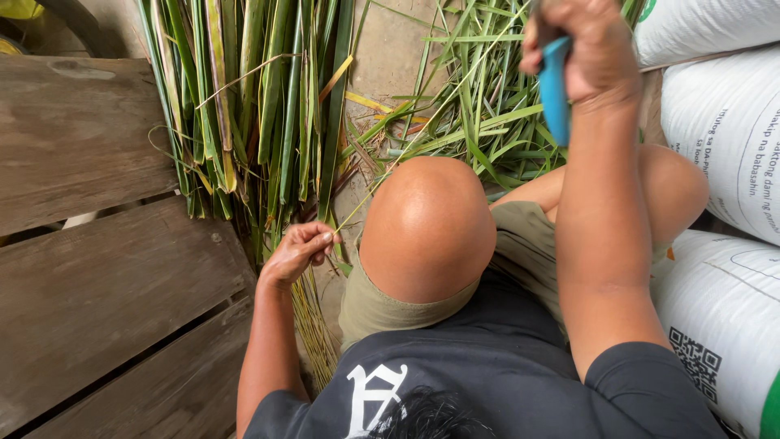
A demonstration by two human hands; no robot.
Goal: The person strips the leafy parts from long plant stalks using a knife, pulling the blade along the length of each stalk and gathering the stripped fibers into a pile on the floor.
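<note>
My left hand [299, 250] sits low beside my left knee [426, 223], its fingers pinched on a thin pale leaf rib [406, 154] that runs up and right across the ground. My right hand [587, 49] is raised at the top of the view, closed around a blue handle [555, 89]; its blade is out of sight. Long green palm leaves [252, 106] lie bundled ahead of the left hand. A looser heap of narrow green leaf strips [479, 106] lies under the right hand.
A weathered wooden plank platform [97, 276] fills the left side. White woven sacks [723, 162] are stacked at the right edge. A bundle of thin stripped ribs [313, 325] lies beside my left forearm. Bare concrete floor [390, 49] shows between the leaf piles.
</note>
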